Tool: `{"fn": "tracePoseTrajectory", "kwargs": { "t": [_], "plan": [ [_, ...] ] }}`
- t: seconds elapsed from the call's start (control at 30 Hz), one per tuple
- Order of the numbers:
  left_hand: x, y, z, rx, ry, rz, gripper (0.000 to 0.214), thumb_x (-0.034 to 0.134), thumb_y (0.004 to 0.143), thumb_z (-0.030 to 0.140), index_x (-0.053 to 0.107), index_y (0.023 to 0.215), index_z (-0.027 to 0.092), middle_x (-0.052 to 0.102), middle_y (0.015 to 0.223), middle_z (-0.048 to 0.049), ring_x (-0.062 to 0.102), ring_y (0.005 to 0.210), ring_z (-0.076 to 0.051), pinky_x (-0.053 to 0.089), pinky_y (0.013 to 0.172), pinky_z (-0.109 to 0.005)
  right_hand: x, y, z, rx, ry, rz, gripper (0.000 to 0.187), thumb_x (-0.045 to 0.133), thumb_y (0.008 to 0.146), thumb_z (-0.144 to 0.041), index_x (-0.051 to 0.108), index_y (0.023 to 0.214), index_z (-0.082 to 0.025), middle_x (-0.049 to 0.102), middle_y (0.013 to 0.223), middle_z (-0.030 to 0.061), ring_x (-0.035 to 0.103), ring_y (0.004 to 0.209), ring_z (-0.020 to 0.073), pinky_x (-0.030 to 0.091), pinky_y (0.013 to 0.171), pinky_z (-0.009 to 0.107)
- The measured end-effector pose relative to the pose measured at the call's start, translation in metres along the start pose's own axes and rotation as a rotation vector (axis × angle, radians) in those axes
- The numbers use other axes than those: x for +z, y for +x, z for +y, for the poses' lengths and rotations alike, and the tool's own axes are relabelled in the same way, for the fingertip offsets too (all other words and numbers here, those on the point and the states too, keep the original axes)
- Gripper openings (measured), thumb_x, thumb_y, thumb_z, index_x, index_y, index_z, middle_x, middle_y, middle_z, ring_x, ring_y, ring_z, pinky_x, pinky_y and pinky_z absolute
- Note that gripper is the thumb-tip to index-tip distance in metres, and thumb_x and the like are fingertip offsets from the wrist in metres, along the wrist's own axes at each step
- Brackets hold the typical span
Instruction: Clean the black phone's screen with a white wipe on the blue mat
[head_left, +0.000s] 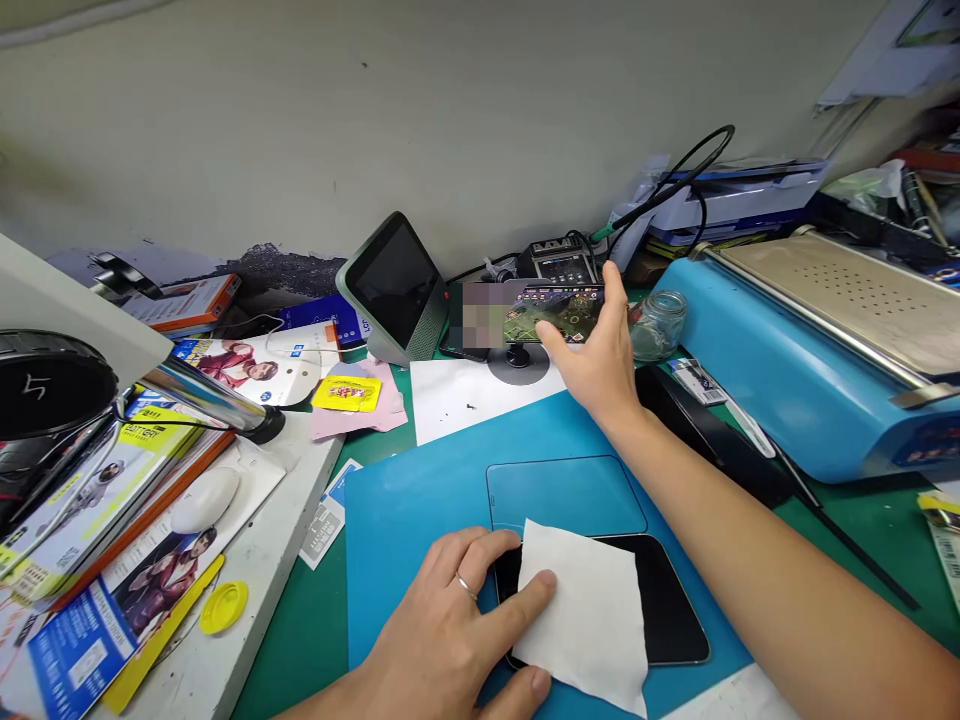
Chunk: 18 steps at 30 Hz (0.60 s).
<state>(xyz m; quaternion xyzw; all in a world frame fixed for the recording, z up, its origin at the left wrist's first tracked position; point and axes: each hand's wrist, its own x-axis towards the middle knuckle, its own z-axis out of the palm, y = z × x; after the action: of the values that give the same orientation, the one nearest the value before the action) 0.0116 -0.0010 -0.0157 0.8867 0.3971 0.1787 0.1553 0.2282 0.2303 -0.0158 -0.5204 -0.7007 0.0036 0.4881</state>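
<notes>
The 2 hands are apart. The left hand (457, 620), with 1 ring, rests fingers spread at the left end of 1 black phone (675, 605), its forefinger on 1 white cloth (589, 620) lying across the screen. The phone lies on the blue mat (420, 500), toward the near edge; 1 clear phone-shaped sheet (566, 490) lies just beyond it. The right hand (600, 365) is at 1 propped phone (577, 312) past the mat's far edge, thumb and forefinger spread; I cannot tell whether the thumb touches the lit screen.

1 glass jar (660, 325) stands near the left end of 1 blue machine (780, 370); its contents are unclear. On the white ledge (247, 610) lie 1 yellow lid (223, 607), near the right edge, and 1 white mouse (206, 500).
</notes>
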Motion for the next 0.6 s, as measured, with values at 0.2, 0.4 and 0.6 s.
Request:
{"fn": "tracePoseTrajectory", "kwargs": {
  "t": [0.2, 0.4, 0.6],
  "plan": [
    [-0.001, 0.0, 0.001, -0.002, -0.012, -0.006, 0.057, 0.064, 0.094, 0.037, 0.05, 0.148, 0.026, 0.051, 0.143, -0.0166, 0.054, 0.124, -0.035, 0.052, 0.097, -0.053, -0.007, 0.0, 0.004, -0.016, 0.02, -0.011, 0.072, 0.056, 0.091, -0.035, 0.024, 0.155, -0.023, 0.046, 0.156, 0.0167, 0.049, 0.14, 0.0329, 0.051, 0.106, 0.054],
    [-0.001, -0.001, 0.001, -0.003, -0.009, -0.011, 0.058, 0.064, 0.094, 0.036, 0.048, 0.149, 0.025, 0.05, 0.144, -0.0172, 0.053, 0.124, -0.036, 0.052, 0.096, -0.053, -0.003, 0.004, -0.001, 0.03, 0.013, 0.055, 0.062, 0.06, 0.09, -0.035, 0.037, 0.145, -0.019, 0.057, 0.145, 0.0167, 0.058, 0.13, 0.0322, 0.054, 0.103, 0.051],
    [0.0, -0.001, 0.0, -0.009, -0.023, -0.043, 0.059, 0.063, 0.096, 0.036, 0.045, 0.151, 0.027, 0.046, 0.147, -0.0167, 0.051, 0.127, -0.036, 0.05, 0.098, -0.055, -0.007, 0.0, 0.009, -0.039, 0.054, 0.012, 0.075, 0.064, 0.087, -0.035, 0.03, 0.154, -0.023, 0.047, 0.156, 0.0143, 0.05, 0.14, 0.0353, 0.051, 0.109, 0.054]
  ]
}}
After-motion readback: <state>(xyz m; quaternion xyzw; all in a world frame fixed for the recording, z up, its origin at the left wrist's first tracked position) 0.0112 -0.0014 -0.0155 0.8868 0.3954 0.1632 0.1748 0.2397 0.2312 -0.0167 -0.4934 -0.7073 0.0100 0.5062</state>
